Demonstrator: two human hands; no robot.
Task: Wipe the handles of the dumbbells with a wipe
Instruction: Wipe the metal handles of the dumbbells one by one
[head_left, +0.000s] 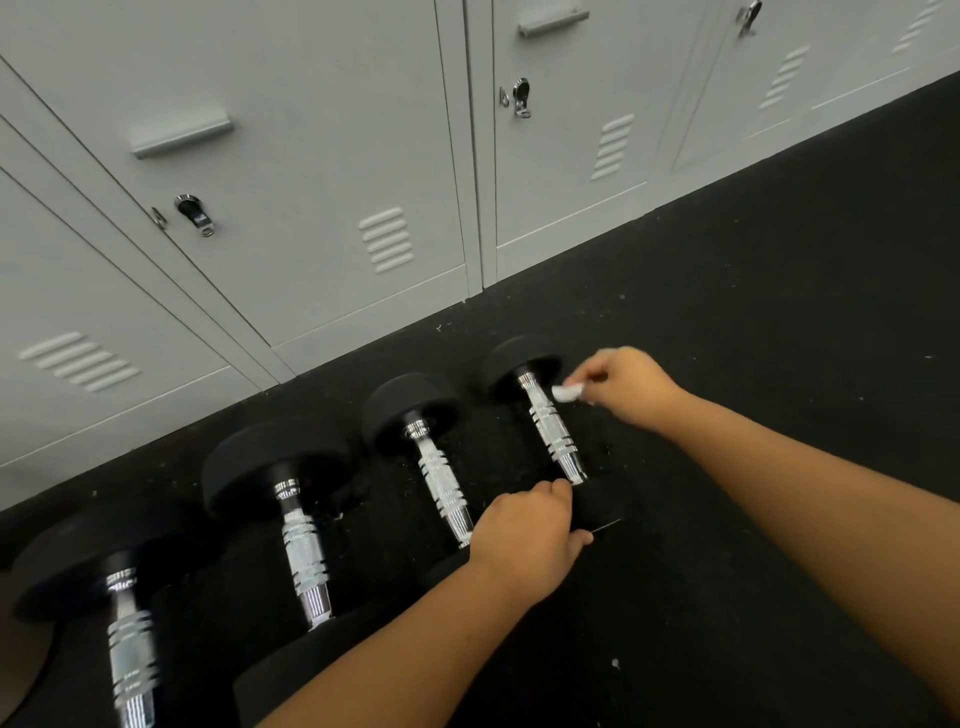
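Several black dumbbells with chrome handles lie in a row on the dark floor. The rightmost dumbbell (551, 427) has its handle exposed. My right hand (626, 384) pinches a small white wipe (567, 391) just right of that handle's far end, close to it. My left hand (524, 535) rests on the near black head of the same dumbbell, fingers curled over it. The dumbbell to its left (441, 478) lies untouched, its near head partly hidden by my left hand and forearm.
Two more dumbbells (301, 545) (130, 634) lie further left. Grey metal lockers (322, 171) stand directly behind the row. Black rubber floor (779, 312) stretches to the right, with small white specks on it.
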